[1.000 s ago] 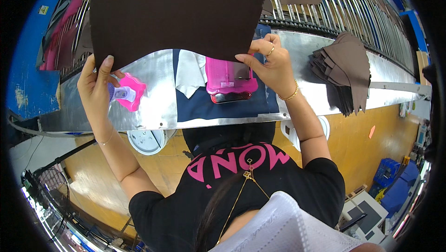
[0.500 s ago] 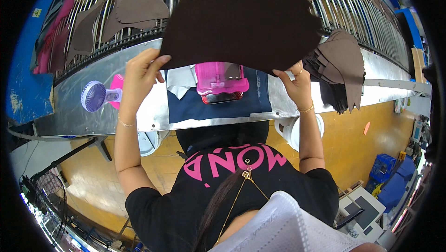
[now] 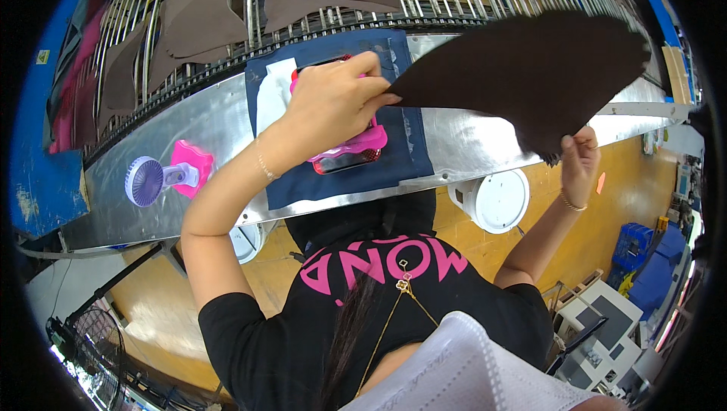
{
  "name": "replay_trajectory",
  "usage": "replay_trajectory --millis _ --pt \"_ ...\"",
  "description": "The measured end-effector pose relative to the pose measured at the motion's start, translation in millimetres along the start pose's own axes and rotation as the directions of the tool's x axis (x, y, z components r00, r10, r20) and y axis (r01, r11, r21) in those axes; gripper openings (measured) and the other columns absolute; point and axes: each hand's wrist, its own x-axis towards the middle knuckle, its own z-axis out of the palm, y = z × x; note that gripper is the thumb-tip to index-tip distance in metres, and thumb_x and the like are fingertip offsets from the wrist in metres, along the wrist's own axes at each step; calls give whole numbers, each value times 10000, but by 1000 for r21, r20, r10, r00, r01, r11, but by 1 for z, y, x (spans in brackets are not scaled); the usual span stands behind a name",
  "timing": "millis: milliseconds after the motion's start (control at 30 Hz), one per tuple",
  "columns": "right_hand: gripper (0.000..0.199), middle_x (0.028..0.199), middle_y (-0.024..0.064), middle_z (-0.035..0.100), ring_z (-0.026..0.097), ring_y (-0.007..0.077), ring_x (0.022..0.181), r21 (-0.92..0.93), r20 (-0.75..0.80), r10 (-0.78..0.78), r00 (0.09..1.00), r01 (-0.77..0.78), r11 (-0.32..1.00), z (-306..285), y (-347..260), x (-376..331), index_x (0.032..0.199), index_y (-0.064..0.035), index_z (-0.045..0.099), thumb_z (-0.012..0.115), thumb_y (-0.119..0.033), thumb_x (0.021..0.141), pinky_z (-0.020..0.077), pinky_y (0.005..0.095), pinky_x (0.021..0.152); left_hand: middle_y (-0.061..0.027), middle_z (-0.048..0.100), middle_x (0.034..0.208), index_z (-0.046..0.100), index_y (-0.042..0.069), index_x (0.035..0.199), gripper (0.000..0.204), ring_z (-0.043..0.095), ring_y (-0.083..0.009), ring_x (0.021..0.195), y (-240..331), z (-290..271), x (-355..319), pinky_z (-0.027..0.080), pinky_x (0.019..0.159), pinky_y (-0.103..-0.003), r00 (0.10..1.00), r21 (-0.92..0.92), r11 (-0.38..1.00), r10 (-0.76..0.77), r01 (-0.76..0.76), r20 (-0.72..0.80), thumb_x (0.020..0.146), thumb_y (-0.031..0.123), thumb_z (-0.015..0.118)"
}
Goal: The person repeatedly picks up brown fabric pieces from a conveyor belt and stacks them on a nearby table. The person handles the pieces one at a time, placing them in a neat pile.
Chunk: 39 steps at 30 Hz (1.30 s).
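Both my hands hold a large dark brown leather piece (image 3: pixel 541 74) in the air over the right part of a metal workbench (image 3: pixel 189 134). My left hand (image 3: pixel 337 104) pinches its left tip above a dark blue mat (image 3: pixel 409 153). My right hand (image 3: pixel 579 161) grips its lower right edge, out past the bench's front edge. A pink device (image 3: pixel 352 150) lies on the mat, partly hidden under my left hand.
A small purple fan on a pink base (image 3: pixel 163 178) stands at the bench's left. Behind the bench runs a conveyor of metal rods (image 3: pixel 250 9) carrying several brown leather pieces (image 3: pixel 208 21). A round white unit (image 3: pixel 496 200) hangs under the bench front. Blue bins (image 3: pixel 636 248) sit on the yellow floor at right.
The leather piece has swung from in front of me to the right and tilted flatter. My left hand crossed over the mat with it; my right hand moved right and lower.
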Motion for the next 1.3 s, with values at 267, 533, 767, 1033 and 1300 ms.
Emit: replay_trajectory --millis 267,533,767,1033,1300 --pt "276 946 22 636 580 51 814 -130 -176 164 971 -188 974 -13 -33 111 1178 -16 565 621 -64 911 477 190 705 -81 603 825 694 57 904 167 604 -248 720 -18 -14 58 467 632 -333 974 -136 986 -123 97 -193 855 214 662" --pt "349 989 46 636 625 93 792 -100 -28 321 947 -322 941 -43 67 246 1228 3 546 630 -92 902 547 228 729 46 567 848 658 -1 1040 192 415 -17 656 -44 -66 3 318 559 -181 851 -333 847 -490 414 -190 926 150 621" --pt "319 950 57 675 668 103 743 -259 -85 474 876 -479 839 -27 150 311 1214 -61 580 618 -73 898 536 219 612 15 593 834 671 2 1018 188 461 -35 662 -59 -89 -51 358 565 -190 676 -358 704 -702 613 -224 916 154 630" --pt "287 888 61 695 611 128 662 -664 -148 338 929 -347 663 -63 247 350 1086 -131 693 719 -130 800 482 292 596 18 589 864 671 6 1024 182 471 -31 682 -71 -84 -41 373 580 -182 712 -401 716 -675 571 -192 920 150 631" --pt "427 1180 116 645 622 238 1077 -658 -56 -105 993 42 751 -13 124 258 1218 -148 629 700 -324 836 478 354 930 17 529 827 662 1 1018 171 432 -25 648 -58 -80 -45 337 553 -185 742 -362 737 -652 570 -158 923 138 627"
